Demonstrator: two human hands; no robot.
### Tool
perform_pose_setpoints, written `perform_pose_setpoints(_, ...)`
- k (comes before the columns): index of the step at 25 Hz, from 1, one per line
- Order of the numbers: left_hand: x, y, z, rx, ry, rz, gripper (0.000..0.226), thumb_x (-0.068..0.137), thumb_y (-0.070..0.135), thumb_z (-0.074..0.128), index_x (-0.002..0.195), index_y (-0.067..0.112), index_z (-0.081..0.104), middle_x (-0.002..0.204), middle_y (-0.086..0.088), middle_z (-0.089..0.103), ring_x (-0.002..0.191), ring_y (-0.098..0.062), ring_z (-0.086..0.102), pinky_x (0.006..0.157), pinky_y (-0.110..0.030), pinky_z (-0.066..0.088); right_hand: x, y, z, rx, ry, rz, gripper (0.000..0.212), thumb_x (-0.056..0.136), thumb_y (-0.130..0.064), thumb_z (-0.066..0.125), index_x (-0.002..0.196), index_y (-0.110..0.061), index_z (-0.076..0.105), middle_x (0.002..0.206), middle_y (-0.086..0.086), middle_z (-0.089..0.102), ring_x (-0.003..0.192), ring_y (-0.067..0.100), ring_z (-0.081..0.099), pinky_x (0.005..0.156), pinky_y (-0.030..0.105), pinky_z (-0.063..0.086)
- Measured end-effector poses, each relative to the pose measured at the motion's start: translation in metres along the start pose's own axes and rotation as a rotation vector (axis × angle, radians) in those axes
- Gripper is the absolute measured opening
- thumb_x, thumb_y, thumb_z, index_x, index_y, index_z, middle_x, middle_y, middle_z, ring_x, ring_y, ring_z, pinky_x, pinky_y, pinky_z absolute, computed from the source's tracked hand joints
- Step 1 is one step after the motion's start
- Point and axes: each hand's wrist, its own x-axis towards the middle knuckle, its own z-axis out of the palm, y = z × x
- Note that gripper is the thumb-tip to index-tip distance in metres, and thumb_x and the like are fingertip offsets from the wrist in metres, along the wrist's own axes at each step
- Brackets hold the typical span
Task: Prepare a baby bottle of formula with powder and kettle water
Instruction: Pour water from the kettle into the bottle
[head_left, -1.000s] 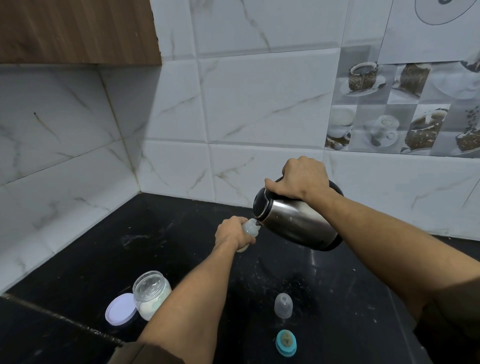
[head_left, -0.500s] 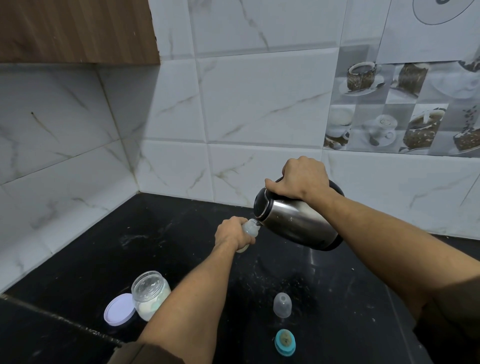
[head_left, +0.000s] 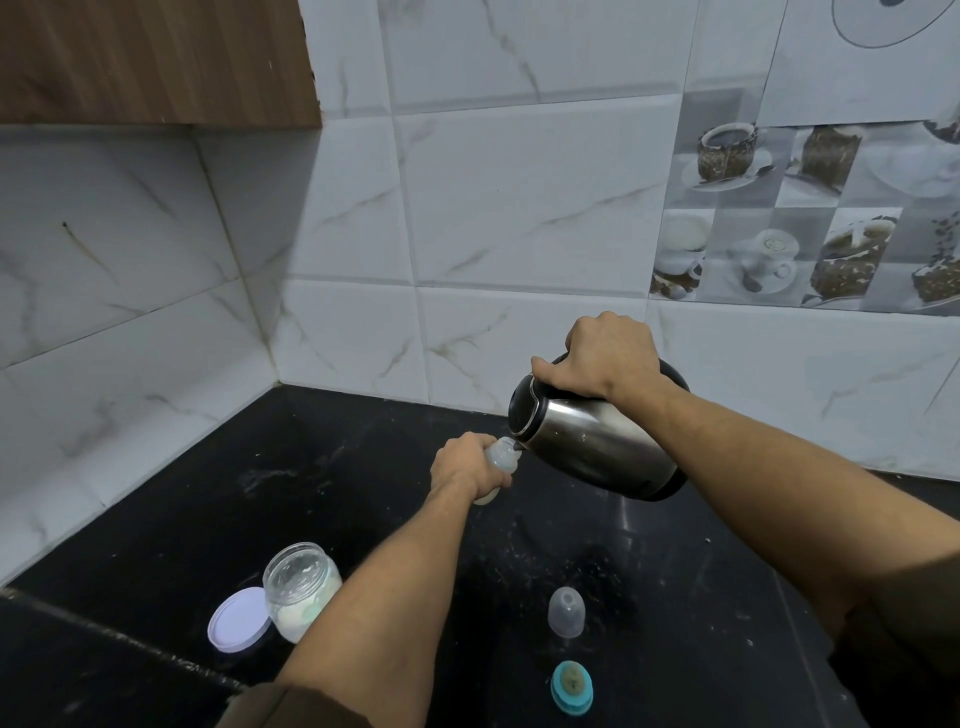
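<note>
Baby bottle of translucent plastic (head_left: 500, 460) sits clenched in our left hand (head_left: 464, 466) above the black speckled countertop (head_left: 332, 499), its open mouth just under the spout of the tilted steel kettle with black lid (head_left: 592, 441). Our right hand (head_left: 605, 356) grips the kettle's black handle. Nearer us stand a clear glass jar of white powder (head_left: 298, 587), its lilac lid (head_left: 236, 620), a clear bottle cap (head_left: 566, 611) and a teal ring with nipple (head_left: 571, 687).

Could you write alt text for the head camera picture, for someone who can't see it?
A right hand tips a steel kettle at a baby bottle held by the left hand over a black counter. Nearer lie an open jar, its lid, a clear cap and a teal ring.
</note>
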Motion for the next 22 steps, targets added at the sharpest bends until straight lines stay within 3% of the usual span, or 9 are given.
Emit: perform_pose_setpoints(22, 0.0011, -0.0006, 0.0018, -0.001, 0.0, 0.001, 0.05, 0.077, 0.032, 0.09, 0.123, 0.034, 0.07, 0.113, 0.002, 0.074, 0.108, -0.02, 0.067, 0.096, -0.044, 0.056, 0.0008, 0.0017, 0.004, 0.001, -0.004, -0.005, 0.06, 0.079, -0.069, 0.055, 0.059, -0.013, 0.062, 0.057, 0.002, 0.054, 0.06, 0.027, 0.056, 0.058, 0.029, 0.04)
